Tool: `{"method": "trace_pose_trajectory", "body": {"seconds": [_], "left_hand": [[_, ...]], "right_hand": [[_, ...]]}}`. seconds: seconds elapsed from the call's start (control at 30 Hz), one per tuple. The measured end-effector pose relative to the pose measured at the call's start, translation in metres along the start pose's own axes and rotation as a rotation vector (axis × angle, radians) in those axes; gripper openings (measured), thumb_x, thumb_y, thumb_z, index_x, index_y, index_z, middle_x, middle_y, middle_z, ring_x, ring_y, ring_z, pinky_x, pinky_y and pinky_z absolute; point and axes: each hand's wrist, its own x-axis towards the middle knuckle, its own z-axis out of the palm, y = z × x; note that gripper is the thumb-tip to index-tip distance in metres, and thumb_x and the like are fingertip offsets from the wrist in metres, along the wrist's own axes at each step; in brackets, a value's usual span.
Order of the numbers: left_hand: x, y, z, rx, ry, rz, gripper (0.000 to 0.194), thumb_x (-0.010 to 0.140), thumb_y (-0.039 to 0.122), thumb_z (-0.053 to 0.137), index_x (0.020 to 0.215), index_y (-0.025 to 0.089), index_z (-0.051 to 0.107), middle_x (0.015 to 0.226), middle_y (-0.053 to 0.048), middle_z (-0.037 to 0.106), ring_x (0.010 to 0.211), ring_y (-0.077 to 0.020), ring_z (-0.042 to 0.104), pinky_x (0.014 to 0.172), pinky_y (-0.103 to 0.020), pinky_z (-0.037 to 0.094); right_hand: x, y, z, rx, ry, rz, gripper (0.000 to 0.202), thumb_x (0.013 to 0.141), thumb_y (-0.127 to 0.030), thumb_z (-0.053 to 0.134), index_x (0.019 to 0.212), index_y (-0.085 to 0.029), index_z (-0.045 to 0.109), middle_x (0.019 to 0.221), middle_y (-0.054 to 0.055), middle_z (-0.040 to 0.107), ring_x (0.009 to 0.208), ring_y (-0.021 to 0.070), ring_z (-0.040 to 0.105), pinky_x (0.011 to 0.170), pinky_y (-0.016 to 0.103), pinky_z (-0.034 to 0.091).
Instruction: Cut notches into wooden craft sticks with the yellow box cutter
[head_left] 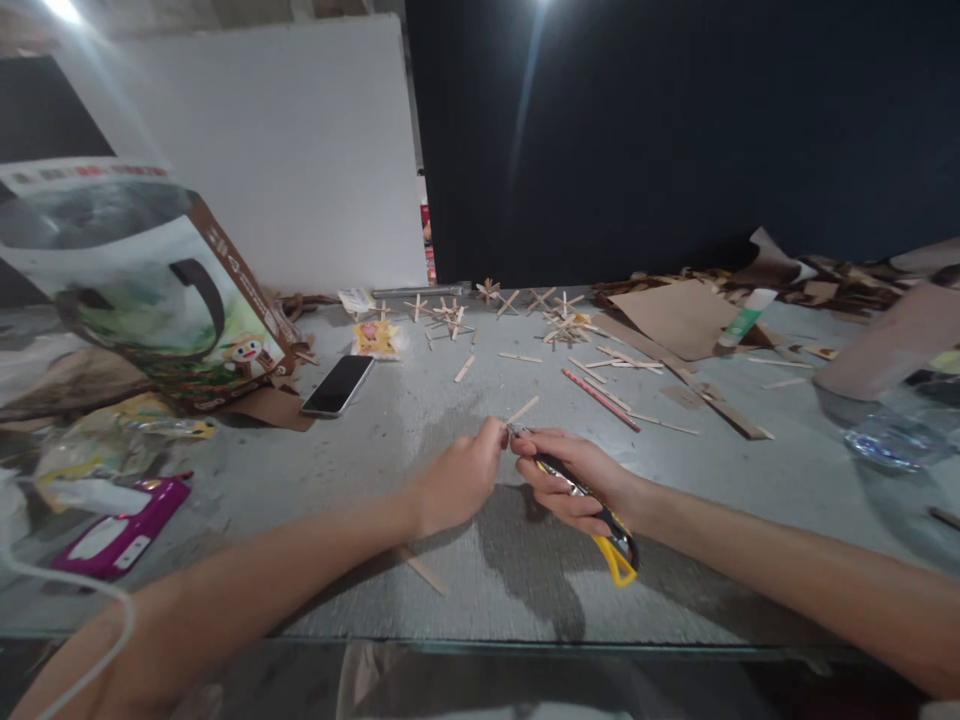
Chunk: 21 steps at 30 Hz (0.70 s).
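Note:
My right hand is wrapped around a yellow and black utility knife, its butt pointing down toward the near edge. My left hand pinches a thin wooden stick whose far end pokes out beyond the fingers. The fingertips of both hands almost meet above the middle of the grey table, and the blade end is largely hidden there. Another loose wooden stick lies below my left wrist. Beyond the hands are a red pencil and a small stick.
Several crossed-stick shapes lie at the back. At left are a phone, a large printed bag and a purple device with a white cable. Cardboard, a glue stick and a clear plastic item are at right.

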Motion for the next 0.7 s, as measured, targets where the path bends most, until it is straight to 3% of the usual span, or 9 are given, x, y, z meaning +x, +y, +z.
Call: {"method": "trace_pose_trajectory", "body": {"seconds": [0.33,0.47,0.53,0.6,0.7], "left_hand": [[0.008,0.000,0.006,-0.213,0.124,-0.017,0.029,0.107,0.034,0.032,0.086,0.023,0.050,0.066,0.003,0.053,0.057,-0.0146,0.048,0.058,-0.029,0.035],[0.020,-0.016,0.006,-0.389,0.297,-0.185,0.034,0.106,0.042,0.033,0.079,0.024,0.043,0.056,0.006,0.043,0.048,-0.0120,0.042,0.050,-0.025,0.031],[0.024,-0.023,0.004,-0.488,0.330,-0.209,0.037,0.106,0.047,0.031,0.079,0.024,0.042,0.056,0.007,0.040,0.045,-0.0104,0.038,0.048,-0.024,0.030],[0.025,-0.025,0.001,-0.571,0.278,-0.184,0.039,0.105,0.052,0.033,0.081,0.024,0.044,0.054,0.008,0.038,0.042,-0.0096,0.034,0.046,-0.023,0.029],[0.020,-0.019,-0.002,-0.594,0.168,-0.124,0.041,0.102,0.057,0.038,0.082,0.023,0.048,0.051,0.009,0.036,0.041,-0.0095,0.031,0.044,-0.023,0.028]], "right_hand": [[-0.003,-0.007,-0.004,-0.076,0.029,0.012,0.033,0.093,-0.051,0.064,0.093,-0.027,0.041,0.051,-0.013,0.048,0.027,0.0068,0.023,0.023,0.016,0.036],[-0.019,-0.016,0.009,-0.116,-0.028,0.075,0.033,0.097,-0.056,0.057,0.092,-0.027,0.041,0.050,-0.012,0.050,0.026,0.0085,0.030,0.024,0.018,0.037],[-0.026,-0.017,0.017,-0.171,-0.033,0.034,0.035,0.098,-0.059,0.055,0.090,-0.026,0.044,0.051,-0.010,0.052,0.026,0.0082,0.034,0.026,0.017,0.035],[-0.028,-0.015,0.019,-0.294,0.051,-0.091,0.038,0.099,-0.059,0.055,0.087,-0.024,0.046,0.052,-0.009,0.054,0.027,0.0072,0.038,0.027,0.016,0.034],[-0.020,-0.010,0.010,-0.555,0.315,-0.333,0.039,0.101,-0.058,0.055,0.087,-0.023,0.048,0.055,-0.009,0.055,0.030,0.0048,0.041,0.031,0.014,0.032]]}}
